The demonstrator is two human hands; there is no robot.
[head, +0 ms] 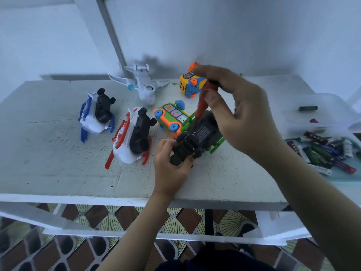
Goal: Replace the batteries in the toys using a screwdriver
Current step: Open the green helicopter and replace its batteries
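Fingers (pixel 210 98) of the right hand (pixel 244 114) pinch one red screwdriver (pixel 201 106), tip aimed toward 7 o'clock at the upturned green toy (pixel 204 132) gripped mid-table by the left hand (pixel 170 165), with five other toys (pixel 132 137) spread from 9 to 12 o'clock.

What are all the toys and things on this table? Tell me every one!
white toy airplane: one, white, back middle.
yellow and blue toy bus: one, orange wheels, back, right of the airplane.
green and orange toy bus: one, blue wheels, centre.
blue and white toy vehicle: one, black underside up, left.
red and white toy vehicle: one, black underside up, left of centre.
green toy vehicle: one, black underside up, front centre.
red-handled screwdriver: one, tip on the green toy vehicle.
loose batteries: many, mixed colours, right edge.
dark green battery: one, alone, far right.
white table: one.
left hand: grips the green toy vehicle.
right hand: pinches the screwdriver.
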